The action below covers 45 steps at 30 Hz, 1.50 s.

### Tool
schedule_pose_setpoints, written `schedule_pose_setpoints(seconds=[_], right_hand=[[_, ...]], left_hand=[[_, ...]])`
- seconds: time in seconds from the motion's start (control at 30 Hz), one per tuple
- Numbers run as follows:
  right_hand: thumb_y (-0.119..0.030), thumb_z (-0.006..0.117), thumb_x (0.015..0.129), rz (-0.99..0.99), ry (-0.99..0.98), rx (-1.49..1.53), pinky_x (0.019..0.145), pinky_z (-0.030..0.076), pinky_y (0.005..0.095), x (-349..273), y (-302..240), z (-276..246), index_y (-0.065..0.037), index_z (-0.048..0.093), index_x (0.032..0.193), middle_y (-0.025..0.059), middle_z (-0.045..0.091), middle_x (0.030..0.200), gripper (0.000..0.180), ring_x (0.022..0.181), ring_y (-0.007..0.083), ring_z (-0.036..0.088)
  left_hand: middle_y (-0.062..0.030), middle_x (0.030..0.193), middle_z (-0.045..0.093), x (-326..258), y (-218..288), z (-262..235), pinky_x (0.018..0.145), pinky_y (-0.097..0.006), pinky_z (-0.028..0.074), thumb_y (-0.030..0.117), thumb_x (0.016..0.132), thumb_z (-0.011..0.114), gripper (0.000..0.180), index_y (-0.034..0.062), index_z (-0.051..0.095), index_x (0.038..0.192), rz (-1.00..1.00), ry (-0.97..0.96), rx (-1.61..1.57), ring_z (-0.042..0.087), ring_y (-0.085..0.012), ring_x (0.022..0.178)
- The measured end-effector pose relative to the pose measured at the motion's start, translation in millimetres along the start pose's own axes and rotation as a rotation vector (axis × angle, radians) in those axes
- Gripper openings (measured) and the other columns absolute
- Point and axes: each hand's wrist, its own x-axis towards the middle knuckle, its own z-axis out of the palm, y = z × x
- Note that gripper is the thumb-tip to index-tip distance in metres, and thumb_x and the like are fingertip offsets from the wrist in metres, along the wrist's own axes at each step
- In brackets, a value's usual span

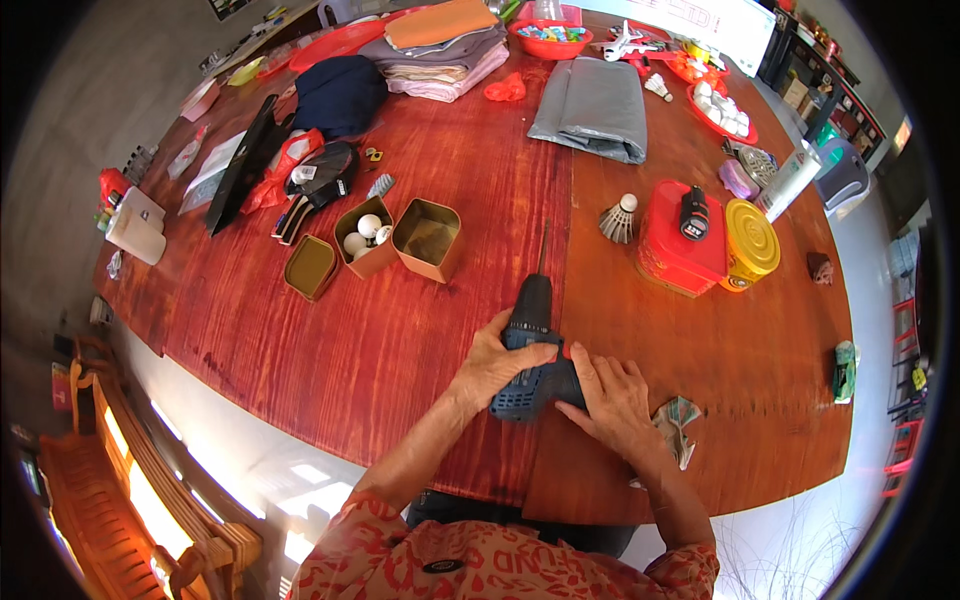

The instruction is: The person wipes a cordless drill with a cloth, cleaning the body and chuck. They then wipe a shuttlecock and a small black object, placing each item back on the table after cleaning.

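Dark blue drill [533,355] — red-brown table [420,330] — yellow round lid [751,240]

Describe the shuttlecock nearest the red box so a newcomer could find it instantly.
On the red wooden table, find the red box right of centre. The shuttlecock lies just left of it, dark-feathered with a white cork, unlike the white one farther back.

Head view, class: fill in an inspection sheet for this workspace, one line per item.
Surface: red-brown wooden table, planks joined down the middle.
Job's things: dark blue cordless drill lying flat, bit pointing away.
Clutter: open gold tins, one tin with white balls, shuttlecock, red box, yellow lid, folded cloths, grey sheet.
Grippers: left hand and right hand both rest on the drill.
Cables: nothing seen.
Surroundings: wooden bench, lower left.
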Motion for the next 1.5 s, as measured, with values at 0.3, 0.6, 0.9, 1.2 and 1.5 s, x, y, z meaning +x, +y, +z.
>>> schedule_pose_setpoints(seconds=[0.3, 0.6, 0.9, 1.2, 1.5], right_hand=[[-0.025, 0.079, 0.061, -0.029, 0.208, -0.006, 0.068, 0.040, 0.0383, 88, 58, 33, -0.001, 0.049, 0.126, 0.0089, 0.059, 0.091, 0.076, 0.080, 0.0235, 0.057], [-0.023, 0.079, 0.062, -0.047, 0.138, 0.021, 0.074, 0.040, 0.0369, 142, 96, 66, -0.002, 0.050, 0.125, 0.0080, 0.059, 0.087, 0.072, 0.083, 0.0237, 0.059], [-0.027, 0.076, 0.067, 0.012, 0.005, 0.058, 0.078, 0.039, 0.0368, 156, 97, 83, -0.005, 0.048, 0.128, 0.0089, 0.061, 0.095, 0.071, 0.089, 0.0242, 0.059], [-0.032, 0.075, 0.068, -0.033, 0.043, 0.026, 0.076, 0.039, 0.0365, 155, 94, 86, 0.001, 0.049, 0.119, 0.0080, 0.060, 0.091, 0.066, 0.089, 0.0215, 0.056], [-0.014, 0.063, 0.071, 0.129, 0.424, -0.458, 0.083, 0.036, 0.0450, 165, 119, 24, -0.009, 0.059, 0.099, 0.0095, 0.053, 0.108, 0.029, 0.105, 0.0278, 0.046]], left_hand=[[-0.0200, 0.136, 0.040, 41, 6, -33, 0.103, -0.036, 0.034, 0.028, 0.083, 0.068, 0.081, -0.0024, 0.023, 0.142, 0.275, 0.156, -0.294, 0.041, -0.0248, 0.125], [-0.0136, 0.129, 0.047, 82, -38, -40, 0.101, -0.030, 0.036, 0.013, 0.090, 0.060, 0.061, -0.0063, 0.029, 0.139, 0.457, 0.289, -0.044, 0.045, -0.0169, 0.117], [-0.0111, 0.125, 0.048, 87, -38, -39, 0.098, -0.028, 0.038, 0.010, 0.089, 0.060, 0.061, -0.0079, 0.028, 0.138, 0.439, 0.428, 0.082, 0.046, -0.0154, 0.112], [-0.0152, 0.132, 0.033, 88, -45, -39, 0.102, -0.039, 0.034, 0.018, 0.085, 0.066, 0.072, -0.0045, 0.025, 0.140, 0.427, 0.449, 0.185, 0.039, -0.0247, 0.121], [-0.0150, 0.129, 0.036, 47, -54, -14, 0.097, -0.039, 0.037, 0.012, 0.080, 0.069, 0.066, 0.0018, 0.034, 0.135, 0.528, 0.553, 0.399, 0.039, -0.0270, 0.119]])
